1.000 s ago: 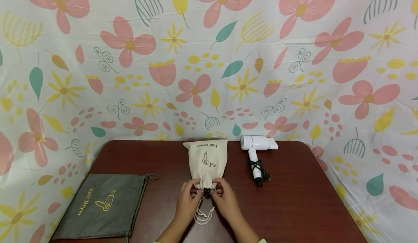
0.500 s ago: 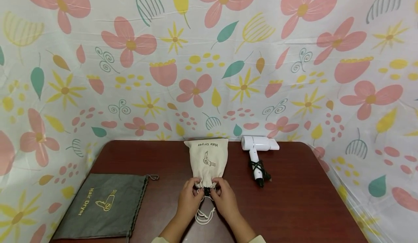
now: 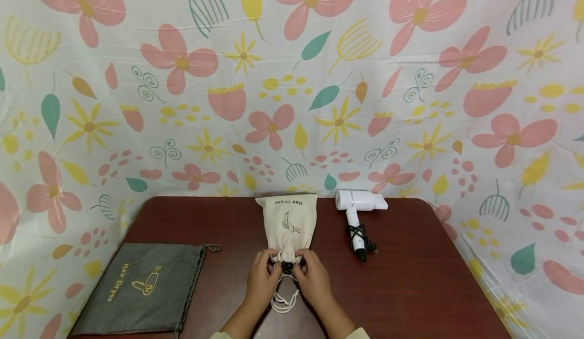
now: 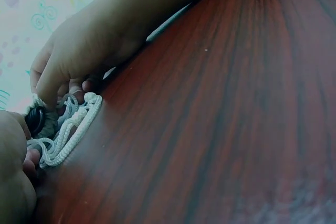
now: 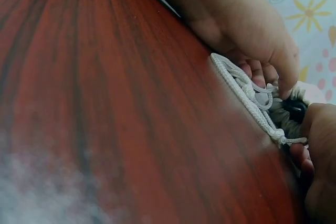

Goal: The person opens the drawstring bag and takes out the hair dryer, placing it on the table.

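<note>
A cream cloth drawstring bag (image 3: 290,232) printed "Hair Dryer" lies at the table's middle, its gathered mouth toward me. My left hand (image 3: 262,280) pinches the mouth's left side between thumb and fingers. On the right side, my right hand (image 3: 317,280) does the same. Between the thumbs a black item (image 3: 287,267) shows in the opening; in the right wrist view this black piece (image 5: 295,109) looks smooth and rounded. The rest of it is hidden in the bag. White drawcords (image 3: 284,307) trail loosely onto the table, and the left wrist view shows the braided cord (image 4: 79,135) looped below the hands.
A white hair dryer (image 3: 362,200), its black cord wrapped round the handle, lies at the back right. Flat on the left is a grey drawstring bag (image 3: 169,258) with a yellow dryer print. A flower-printed curtain (image 3: 292,101) stands behind the dark red table (image 3: 410,288).
Both hands stay at the bag's mouth with hardly any movement. The white cord near the opening now arches between the two hands, where it hung more to the left before.
</note>
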Demonstrator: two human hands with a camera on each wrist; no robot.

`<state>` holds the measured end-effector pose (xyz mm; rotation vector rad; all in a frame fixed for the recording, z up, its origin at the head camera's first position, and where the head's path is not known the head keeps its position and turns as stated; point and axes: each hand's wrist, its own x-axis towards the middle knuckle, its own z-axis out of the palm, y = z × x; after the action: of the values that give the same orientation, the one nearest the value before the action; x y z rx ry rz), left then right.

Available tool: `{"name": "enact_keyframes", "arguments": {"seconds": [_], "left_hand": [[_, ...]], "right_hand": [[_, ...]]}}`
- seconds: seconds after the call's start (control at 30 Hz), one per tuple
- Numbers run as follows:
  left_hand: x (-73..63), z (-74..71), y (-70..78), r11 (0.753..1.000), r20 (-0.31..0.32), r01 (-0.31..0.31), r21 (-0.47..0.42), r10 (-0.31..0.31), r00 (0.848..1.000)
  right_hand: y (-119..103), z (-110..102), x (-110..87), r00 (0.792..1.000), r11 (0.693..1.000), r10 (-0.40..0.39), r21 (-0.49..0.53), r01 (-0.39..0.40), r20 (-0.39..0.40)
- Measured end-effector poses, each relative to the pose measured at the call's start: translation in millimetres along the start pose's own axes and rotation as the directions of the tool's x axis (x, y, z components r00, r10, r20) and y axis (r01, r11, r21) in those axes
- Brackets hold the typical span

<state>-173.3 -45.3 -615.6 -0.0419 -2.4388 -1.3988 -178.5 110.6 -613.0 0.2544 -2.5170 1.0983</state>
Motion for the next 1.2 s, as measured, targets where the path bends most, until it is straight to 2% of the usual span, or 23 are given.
{"name": "enact_keyframes", "arguments": {"seconds": [0.27,0.7,0.9,1.2], "left_hand": [[-0.9,-1.6,1.8,1.0,0.02,0.02,0.0,-0.02,1.0],[-1.1,-0.3,0.2,0.999,-0.01,0.046,-0.021,-0.046,0.999],[-1.0,0.2,0.3,0.999,-0.003,0.038,-0.002,-0.038,0.999],[-0.7,1.6,-0.9,0.999,-0.019,0.033,0.0,-0.033,0.999]], "right_hand": [[-0.2,-0.4,0.0,0.999,0.999,0.045,0.025,-0.045,0.011],[0.1,0.1,-0.9,0.998,0.997,0.051,0.067,-0.049,-0.021],[1.3,-0.8,-0.7,0.998,0.991,0.067,0.115,-0.067,0.002],[1.9,-0.8,-0.8,0.997,0.989,0.068,0.127,-0.071,0.024]]}}
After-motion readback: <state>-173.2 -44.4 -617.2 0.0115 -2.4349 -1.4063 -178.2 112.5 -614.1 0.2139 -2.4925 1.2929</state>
